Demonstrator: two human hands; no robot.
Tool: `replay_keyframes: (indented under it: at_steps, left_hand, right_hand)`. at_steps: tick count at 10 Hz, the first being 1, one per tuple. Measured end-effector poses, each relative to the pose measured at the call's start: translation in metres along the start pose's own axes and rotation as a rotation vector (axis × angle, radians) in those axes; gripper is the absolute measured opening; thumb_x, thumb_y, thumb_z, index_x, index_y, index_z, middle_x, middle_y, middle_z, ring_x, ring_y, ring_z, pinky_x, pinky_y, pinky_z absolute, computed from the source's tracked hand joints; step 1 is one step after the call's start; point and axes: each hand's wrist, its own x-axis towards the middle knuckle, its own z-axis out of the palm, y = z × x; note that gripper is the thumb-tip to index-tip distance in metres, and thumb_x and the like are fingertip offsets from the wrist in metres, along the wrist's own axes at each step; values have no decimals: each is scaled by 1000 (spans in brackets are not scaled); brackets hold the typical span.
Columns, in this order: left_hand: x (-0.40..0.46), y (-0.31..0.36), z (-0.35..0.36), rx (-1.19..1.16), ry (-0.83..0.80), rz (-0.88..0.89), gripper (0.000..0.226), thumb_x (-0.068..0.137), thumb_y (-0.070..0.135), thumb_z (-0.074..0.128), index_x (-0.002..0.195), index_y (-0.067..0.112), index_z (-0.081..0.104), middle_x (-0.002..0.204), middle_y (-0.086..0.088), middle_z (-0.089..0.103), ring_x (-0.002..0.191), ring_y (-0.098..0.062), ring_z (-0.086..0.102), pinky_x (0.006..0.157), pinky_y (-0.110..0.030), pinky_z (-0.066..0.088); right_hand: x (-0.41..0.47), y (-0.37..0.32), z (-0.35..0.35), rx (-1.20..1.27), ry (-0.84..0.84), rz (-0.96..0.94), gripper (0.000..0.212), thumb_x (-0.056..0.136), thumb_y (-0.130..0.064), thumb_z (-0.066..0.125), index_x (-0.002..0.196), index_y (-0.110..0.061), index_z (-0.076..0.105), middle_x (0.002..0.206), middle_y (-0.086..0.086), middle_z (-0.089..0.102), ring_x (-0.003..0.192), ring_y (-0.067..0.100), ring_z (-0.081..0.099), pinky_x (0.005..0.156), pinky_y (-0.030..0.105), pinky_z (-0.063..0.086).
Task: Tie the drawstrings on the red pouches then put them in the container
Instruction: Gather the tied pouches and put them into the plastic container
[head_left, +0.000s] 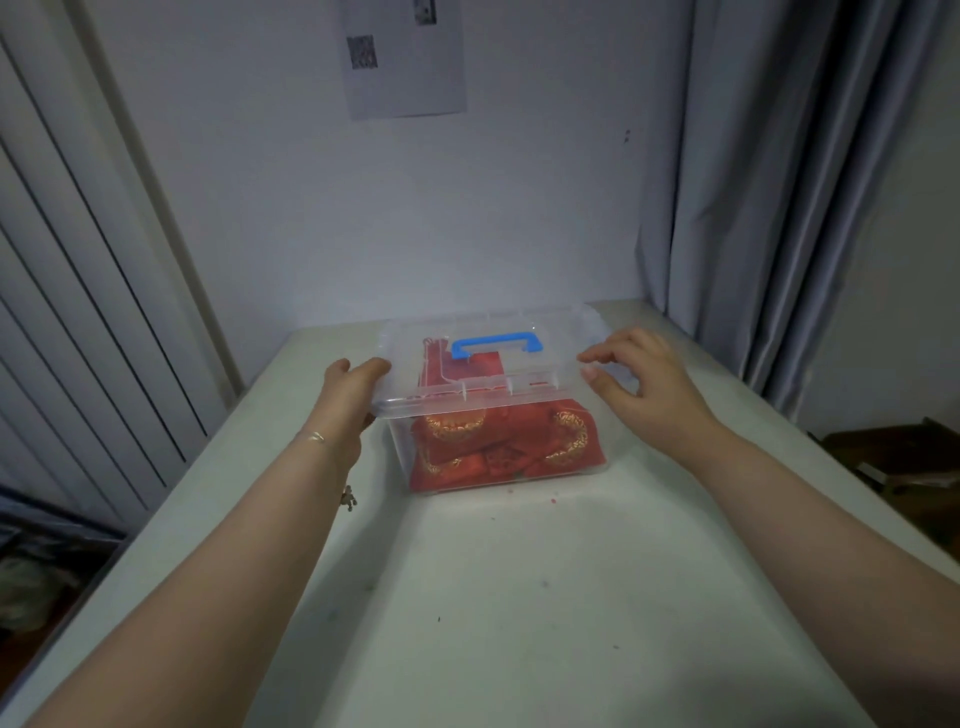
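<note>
A clear plastic container (498, 470) stands at the far middle of the white table, with a clear lid (566, 338) on top that carries a blue handle (496, 344). Several red pouches (498, 447) with gold patterns lie packed inside, seen through the walls. My left hand (353, 395) grips the lid's left edge, thumb on top and fingers under the rim. My right hand (639, 379) hovers at the lid's right edge with fingers loosely curled; its fingertips are at the rim, and I cannot tell if they touch it.
The white table (519, 597) runs toward me, with small specks on it. A wall with a taped paper sheet (405, 57) is behind the container. Grey curtains (779, 182) hang at the right, a panelled door at the left. Dark clutter lies on the floor on both sides.
</note>
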Motion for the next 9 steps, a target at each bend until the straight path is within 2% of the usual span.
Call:
replay_keyframes:
  at_steps: [1,2,3,4,5,6,7,8,9]
  left_hand:
    - [-1,-1,0,-72,-40,-43,30,86,25,59,112,9,57,99,-7,61,77,-18,59,70,-27,48]
    - [5,2,-2,-5,25,46,58,78,24,66,129,1,49,123,-15,57,103,-28,61,85,-31,48]
    - [1,5,0,59,38,106,52,85,16,61,134,7,46,127,-9,54,113,-26,56,99,-37,45]
    - [-2,8,0,149,2,175,16,91,7,53,90,21,60,80,6,58,66,-6,61,58,-10,46]
    - [-8,11,1,165,-16,225,21,93,5,50,87,23,58,74,11,54,59,-2,57,51,-6,42]
    - [-9,9,-2,146,-10,254,26,94,12,49,116,14,62,96,7,62,79,-8,57,72,-16,45]
    - [-11,-2,-4,90,-32,231,28,97,26,46,117,19,63,108,3,66,87,-9,60,84,-24,47]
    - [-13,-11,-2,-21,-66,213,21,100,37,37,103,35,58,93,14,62,86,-5,61,82,-25,50]
    - [-17,-21,-1,-19,-41,247,26,101,33,32,102,36,58,101,11,63,92,-7,60,81,-26,50]
  right_hand:
    - [5,0,6,158,150,144,28,87,-36,58,113,-27,61,117,2,56,111,17,50,102,37,40]
    - [12,6,9,396,173,563,63,83,-35,67,139,-18,40,143,3,38,133,18,36,111,34,29]
    - [7,18,7,761,17,885,90,64,-60,70,140,-23,40,147,-5,38,132,15,38,105,36,30]
    - [5,21,6,897,-114,873,39,77,-55,59,108,-32,61,123,-8,57,114,12,50,99,37,29]
    - [10,20,7,861,-3,811,13,87,-32,55,96,-28,64,102,-7,64,96,12,57,95,34,37]
    - [16,12,7,724,74,724,14,87,-20,51,89,-19,65,93,-1,61,89,14,56,85,32,42]
    - [17,6,4,632,83,682,22,91,-16,48,103,-16,66,93,-3,62,84,10,57,82,28,44]
    - [20,12,1,485,54,649,40,92,-21,48,131,-15,56,127,-1,58,114,15,55,104,34,41]
    - [16,5,1,349,81,608,45,95,-26,49,138,-12,46,140,1,48,129,17,44,106,23,29]
